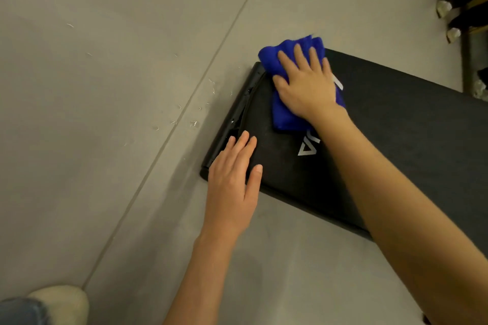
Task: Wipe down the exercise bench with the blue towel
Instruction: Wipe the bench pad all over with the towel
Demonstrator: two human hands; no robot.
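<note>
Head view: blue towel [290, 82] lies bunched on the end of the black exercise bench [396, 140], near its rounded edge. The right hand [307, 87] presses flat on the towel, fingers spread, not gripping it. The left hand [233, 179] rests flat on the bench's near corner, fingers together and straight, holding nothing. White lettering [309, 148] shows beside the towel. A pale shoe [63, 301] stands on the grey floor [105, 87].
</note>
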